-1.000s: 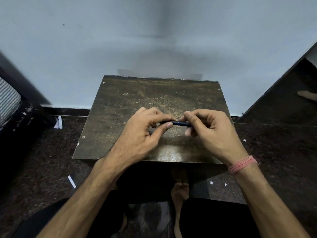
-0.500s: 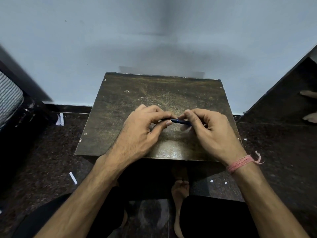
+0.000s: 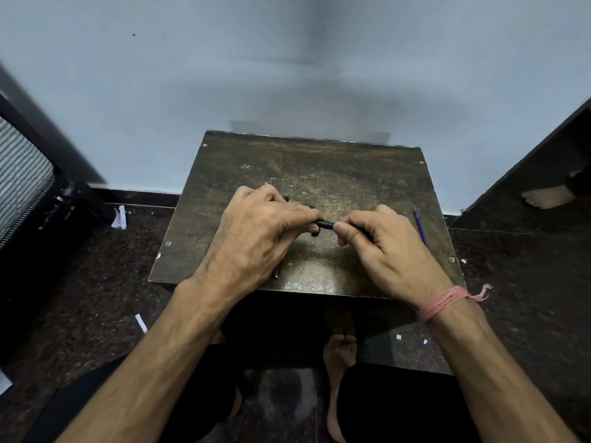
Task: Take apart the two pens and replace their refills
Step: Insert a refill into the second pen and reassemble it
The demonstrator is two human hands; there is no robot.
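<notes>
My hands have slid a bit toward me over the small table [image 3: 224,187], left hand [image 3: 256,231] & right hand [image 3: 383,241] both pinched shut on the dark pen [image 3: 324,224] just above it, prob mid-unscrewing; next needs opposite twists, then pulling halves apart w/ loose refills [image 3: 419,227] waiting at right.

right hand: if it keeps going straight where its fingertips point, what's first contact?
Probably the left hand: the right hand points left along the pen both grip, with little gap.
</notes>
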